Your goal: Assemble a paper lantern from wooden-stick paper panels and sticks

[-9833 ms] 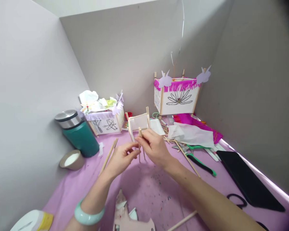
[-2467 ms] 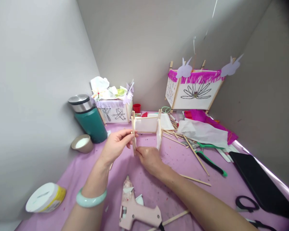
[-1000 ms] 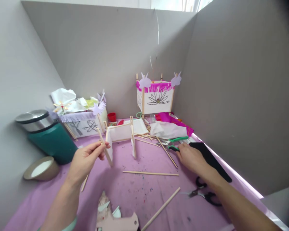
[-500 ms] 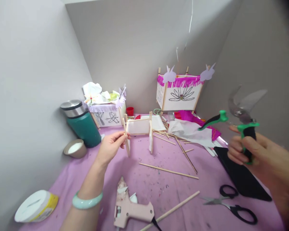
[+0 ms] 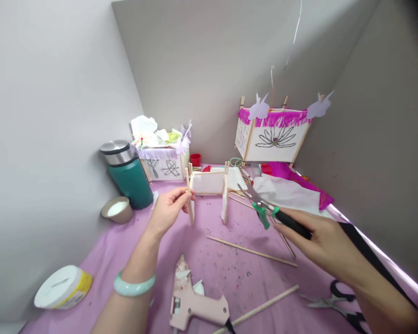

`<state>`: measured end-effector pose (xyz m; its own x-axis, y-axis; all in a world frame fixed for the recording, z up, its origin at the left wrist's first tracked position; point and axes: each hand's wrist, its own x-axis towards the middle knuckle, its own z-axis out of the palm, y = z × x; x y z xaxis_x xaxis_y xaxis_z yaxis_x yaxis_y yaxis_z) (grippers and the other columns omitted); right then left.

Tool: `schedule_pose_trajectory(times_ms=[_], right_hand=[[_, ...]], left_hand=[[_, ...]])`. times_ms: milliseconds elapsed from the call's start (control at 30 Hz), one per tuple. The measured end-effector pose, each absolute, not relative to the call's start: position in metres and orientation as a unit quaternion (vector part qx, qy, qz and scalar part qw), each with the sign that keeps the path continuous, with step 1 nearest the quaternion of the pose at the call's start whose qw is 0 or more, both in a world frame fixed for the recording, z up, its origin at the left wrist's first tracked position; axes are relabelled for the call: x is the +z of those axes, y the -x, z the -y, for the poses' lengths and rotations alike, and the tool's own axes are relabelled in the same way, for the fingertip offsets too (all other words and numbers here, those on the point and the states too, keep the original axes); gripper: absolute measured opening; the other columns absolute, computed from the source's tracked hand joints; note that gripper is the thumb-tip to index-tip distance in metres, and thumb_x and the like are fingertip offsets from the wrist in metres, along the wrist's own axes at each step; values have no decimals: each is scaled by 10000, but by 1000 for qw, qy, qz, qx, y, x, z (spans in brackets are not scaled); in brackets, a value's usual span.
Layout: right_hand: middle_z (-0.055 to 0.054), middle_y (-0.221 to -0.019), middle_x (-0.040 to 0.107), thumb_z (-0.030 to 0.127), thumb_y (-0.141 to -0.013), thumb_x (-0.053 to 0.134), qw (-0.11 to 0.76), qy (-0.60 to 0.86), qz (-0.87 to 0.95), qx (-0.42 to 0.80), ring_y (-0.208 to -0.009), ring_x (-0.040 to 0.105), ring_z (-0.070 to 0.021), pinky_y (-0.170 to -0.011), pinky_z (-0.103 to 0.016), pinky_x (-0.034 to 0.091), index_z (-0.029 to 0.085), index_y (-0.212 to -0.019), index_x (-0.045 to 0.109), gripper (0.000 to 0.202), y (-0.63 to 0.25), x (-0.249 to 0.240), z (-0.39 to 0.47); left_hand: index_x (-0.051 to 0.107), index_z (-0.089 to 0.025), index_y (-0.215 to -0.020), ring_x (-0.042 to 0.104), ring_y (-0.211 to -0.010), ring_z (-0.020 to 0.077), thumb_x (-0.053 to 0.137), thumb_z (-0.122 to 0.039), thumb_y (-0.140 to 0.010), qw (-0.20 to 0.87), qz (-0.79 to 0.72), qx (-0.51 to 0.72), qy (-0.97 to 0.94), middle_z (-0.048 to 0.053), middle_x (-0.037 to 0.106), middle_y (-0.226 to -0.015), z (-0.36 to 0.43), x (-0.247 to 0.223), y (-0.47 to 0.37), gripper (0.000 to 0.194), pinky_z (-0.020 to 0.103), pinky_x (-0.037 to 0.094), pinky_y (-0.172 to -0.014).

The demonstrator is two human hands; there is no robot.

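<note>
Where Two Grips Work at Once, Clearance Governs

While I follow from a distance, the left hand [image 5: 169,208] pinches a thin wooden stick [image 5: 191,213] between thumb and fingers, about halfway along. The stick stands nearly upright at the left front of the small paper frame [image 5: 208,183]; I cannot tell whether the two touch. The right hand [image 5: 325,236] is wrapped around one handle of the cutters [image 5: 275,212], whose blades are parted and directed toward the frame, apart from it.

1. Stick: I judge light, steady pressure sufficient; thin wood may twist under a hard squeeze.
2. Frame: I advise holding the stick off the paper, which looks easy to dent.
3. Cutters: The second handle angles downward, and I cannot see whether the hidden fingers reach it. I recommend gathering both handles under the fingers before applying any force.
4. Clearance: I route the blades above the loose stick [image 5: 252,252] on the purple table cover [image 5: 257,287] and away from the left fingertips. I treat the glue gun [image 5: 204,310], nearer the camera, as possibly hot and hold the forearms clear of its nozzle.
</note>
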<state>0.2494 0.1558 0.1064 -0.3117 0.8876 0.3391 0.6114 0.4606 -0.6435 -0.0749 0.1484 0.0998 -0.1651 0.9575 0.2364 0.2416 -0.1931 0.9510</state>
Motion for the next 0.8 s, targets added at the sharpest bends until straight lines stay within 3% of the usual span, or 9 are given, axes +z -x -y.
schedule_pose_trajectory(times_ms=[67,167,300,367,500,633,800], right_hand=[[-39,-1108,684,420,-811,587,314,465,808,181,-1032,619,-274,-875,-386,501,259,-1089,682,334,-247,92,-161],[-52,-1101,691,445,-822,561,288,500,787,218,-992,643,-275,-812,-365,535,220,-1116,670,386,-246,75,-170],[-66,-1024,703,476,-799,590,267,529,745,307,-961,654,-291,-791,-394,548,203,-1230,594,509,-256,65,-178],[-82,-1126,670,473,-771,636,268,518,726,364,-1052,616,-311,-869,-433,519,223,-1271,562,564,-262,62,-180],[-81,-1402,475,410,-763,670,288,427,661,546,-1284,436,-301,-1053,-495,361,276,-1385,427,682,-267,54,-180],[-79,-1363,521,305,-785,630,300,331,582,680,-1276,452,-276,-1091,-493,306,267,-1330,494,563,-264,38,-180],[-41,-1364,519,193,-719,509,347,299,529,714,-1301,421,-254,-1063,-494,342,285,-1314,492,602,-257,25,-180]], left_hand=[[681,-150,-904,520,-579,82,599,-366,-809,335,-537,541,-554,22,672,-795,-149,99,75,249,209,503,-563],[690,-148,-886,520,-577,85,603,-362,-804,336,-536,543,-553,25,674,-788,-148,100,74,245,208,500,-553],[697,-148,-901,523,-553,80,596,-358,-807,323,-550,535,-554,22,681,-769,-146,102,73,251,211,503,-573],[700,-148,-904,534,-554,88,595,-362,-804,317,-555,536,-552,25,684,-763,-146,102,73,258,220,506,-576],[706,-148,-882,550,-568,103,594,-377,-797,312,-554,542,-549,32,687,-764,-148,100,73,269,229,508,-567],[705,-148,-872,552,-574,100,595,-374,-799,318,-552,543,-547,28,679,-742,-148,101,72,262,218,507,-566],[702,-152,-862,542,-544,86,590,-348,-805,314,-553,536,-555,20,679,-747,-146,103,72,233,220,507,-586]])
